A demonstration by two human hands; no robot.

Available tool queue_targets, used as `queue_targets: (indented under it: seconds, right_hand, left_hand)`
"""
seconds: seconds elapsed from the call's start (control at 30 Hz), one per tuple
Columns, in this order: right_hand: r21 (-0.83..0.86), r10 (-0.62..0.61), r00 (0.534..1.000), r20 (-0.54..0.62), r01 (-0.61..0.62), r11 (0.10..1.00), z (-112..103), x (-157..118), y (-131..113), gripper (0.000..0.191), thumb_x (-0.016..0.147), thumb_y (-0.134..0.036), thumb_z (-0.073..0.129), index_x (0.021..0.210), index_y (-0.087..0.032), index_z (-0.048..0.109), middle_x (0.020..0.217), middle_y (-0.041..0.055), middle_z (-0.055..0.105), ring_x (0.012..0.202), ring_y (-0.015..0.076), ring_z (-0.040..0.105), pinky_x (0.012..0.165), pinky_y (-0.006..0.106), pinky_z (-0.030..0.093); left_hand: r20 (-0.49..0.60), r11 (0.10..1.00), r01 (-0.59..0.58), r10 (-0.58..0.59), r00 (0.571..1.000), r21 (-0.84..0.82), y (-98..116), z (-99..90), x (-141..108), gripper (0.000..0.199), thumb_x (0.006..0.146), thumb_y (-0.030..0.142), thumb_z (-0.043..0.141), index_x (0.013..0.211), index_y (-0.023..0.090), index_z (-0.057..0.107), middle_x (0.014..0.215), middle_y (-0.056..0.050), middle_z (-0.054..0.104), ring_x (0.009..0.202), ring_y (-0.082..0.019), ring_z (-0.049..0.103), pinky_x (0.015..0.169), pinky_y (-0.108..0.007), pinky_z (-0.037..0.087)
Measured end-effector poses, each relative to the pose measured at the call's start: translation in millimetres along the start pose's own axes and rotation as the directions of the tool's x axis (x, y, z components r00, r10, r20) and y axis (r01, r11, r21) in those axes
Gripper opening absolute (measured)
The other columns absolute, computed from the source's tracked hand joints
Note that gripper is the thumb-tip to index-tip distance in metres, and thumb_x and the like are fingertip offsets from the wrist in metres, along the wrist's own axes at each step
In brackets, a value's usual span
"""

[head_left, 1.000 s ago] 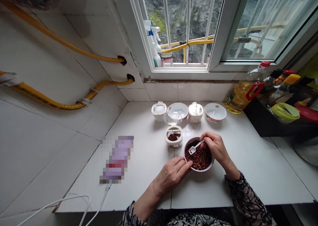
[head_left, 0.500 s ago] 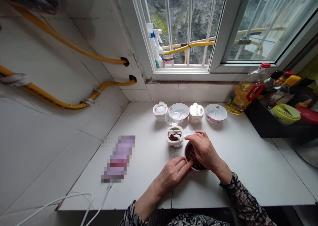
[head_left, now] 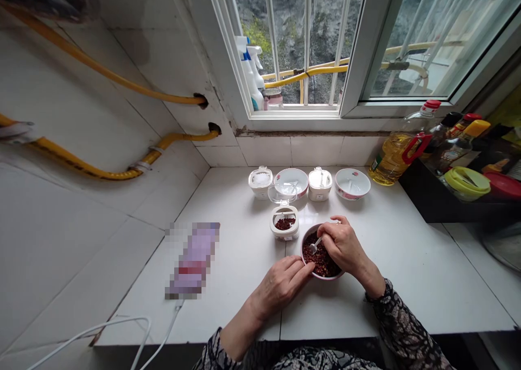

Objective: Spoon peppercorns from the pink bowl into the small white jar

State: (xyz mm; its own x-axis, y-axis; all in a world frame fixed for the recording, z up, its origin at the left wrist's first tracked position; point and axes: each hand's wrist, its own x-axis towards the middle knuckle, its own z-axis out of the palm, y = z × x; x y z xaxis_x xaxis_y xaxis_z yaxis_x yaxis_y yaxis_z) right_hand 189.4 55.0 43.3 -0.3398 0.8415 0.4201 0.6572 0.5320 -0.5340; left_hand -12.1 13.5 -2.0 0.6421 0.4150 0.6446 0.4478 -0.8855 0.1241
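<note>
A bowl [head_left: 304, 268] of reddish-brown grains that look like Sichuan peppercorns [head_left: 323, 261] stands on the counter in front of me. My left hand [head_left: 280, 280] grips its near left rim, fingertips over the edge. Pinched in my right hand [head_left: 342, 246] is a small white spoon [head_left: 313, 248], its scoop down at the peppercorns inside the bowl. Just behind, to the left, sits a white seasoning jar [head_left: 284, 233] with its clear lid [head_left: 282, 192] tipped back and some of the same grains inside.
Behind stand two white lidded jars [head_left: 260, 185] [head_left: 319, 186] and two patterned bowls [head_left: 299, 177] [head_left: 353, 188]. An oil bottle [head_left: 393, 155] and a dark rack [head_left: 427, 196] of condiments are at right. A blurred purple object [head_left: 195, 256] with a cable [head_left: 173, 324] lies left.
My right hand has moved the spoon from the open jar to the right and down into the bowl. My left hand stays on the bowl's rim.
</note>
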Motion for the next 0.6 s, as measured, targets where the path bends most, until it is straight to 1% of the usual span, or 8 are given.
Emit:
queue_targets:
  seconds: [0.1,0.17,0.23,0.3,0.37,0.43,0.6]
  right_hand:
    - [0.072,0.115,0.993,-0.03,-0.112,0.991,-2,1,1,0.024,0.081,-0.011,0.041,0.07,-0.023,0.059,0.063,-0.0012,0.069,0.066,0.0178,0.06,0.09,0.039,0.041]
    - [0.126,0.213,0.976,-0.053,-0.205,0.971,-6,1,2,0.024,0.081,-0.014,0.041,0.07,-0.024,0.06,0.059,-0.0006,0.068,0.075,0.0207,0.063,0.087,0.037,0.042]
    - [0.18,0.293,0.955,-0.054,-0.279,0.943,-10,2,2,0.024,0.08,-0.017,0.041,0.069,-0.024,0.061,0.055,-0.0002,0.066,0.077,0.0221,0.063,0.084,0.036,0.043]
    - [0.232,0.338,0.94,-0.041,-0.32,0.919,-13,3,1,0.023,0.079,-0.02,0.041,0.068,-0.023,0.061,0.053,-0.0006,0.066,0.072,0.0216,0.063,0.083,0.036,0.043]
    - [0.282,0.367,0.93,-0.03,-0.344,0.896,-14,4,0,0.022,0.078,-0.021,0.042,0.067,-0.023,0.061,0.052,-0.0014,0.066,0.062,0.0196,0.062,0.082,0.036,0.044]
    - [0.333,0.399,0.917,-0.02,-0.37,0.867,-14,4,0,0.021,0.077,-0.022,0.042,0.066,-0.022,0.06,0.051,-0.002,0.064,0.056,0.0179,0.061,0.078,0.034,0.045]
    - [0.475,0.479,0.877,0.038,-0.437,0.763,-13,5,2,0.018,0.076,-0.023,0.044,0.069,-0.021,0.061,0.053,-0.0015,0.063,0.053,0.0164,0.061,0.062,0.029,0.047]
  left_hand:
    - [-0.005,1.0,-0.006,0.006,1.0,-0.005,0,0.1,0,0.022,0.1,0.011,0.043,0.119,0.008,0.055,0.08,-0.007,0.065,0.079,-0.019,0.063,0.07,-0.032,0.057]
    - [-0.01,1.0,-0.008,0.008,1.0,-0.009,0,0.0,0,0.023,0.101,0.012,0.042,0.119,0.008,0.055,0.08,-0.007,0.065,0.079,-0.019,0.063,0.071,-0.032,0.057]
    - [-0.012,1.0,-0.007,0.007,1.0,-0.012,0,-0.2,0,0.023,0.1,0.011,0.042,0.119,0.007,0.055,0.081,-0.007,0.065,0.08,-0.02,0.063,0.071,-0.032,0.057]
    - [-0.012,1.0,-0.006,0.006,1.0,-0.011,0,-0.6,0,0.023,0.1,0.011,0.042,0.119,0.007,0.055,0.081,-0.007,0.065,0.08,-0.02,0.063,0.071,-0.032,0.057]
    - [-0.017,1.0,-0.008,0.008,1.0,-0.013,0,-1.0,1,0.023,0.1,0.011,0.043,0.119,0.007,0.055,0.081,-0.007,0.065,0.08,-0.02,0.063,0.071,-0.032,0.057]
    - [-0.021,1.0,-0.01,0.01,1.0,-0.017,0,-1.4,1,0.023,0.101,0.012,0.043,0.119,0.008,0.055,0.081,-0.007,0.065,0.079,-0.02,0.063,0.07,-0.032,0.057]
    - [-0.015,1.0,-0.008,0.008,1.0,-0.019,0,-2.0,2,0.023,0.101,0.011,0.041,0.119,0.008,0.055,0.081,-0.007,0.066,0.08,-0.019,0.063,0.071,-0.032,0.057]
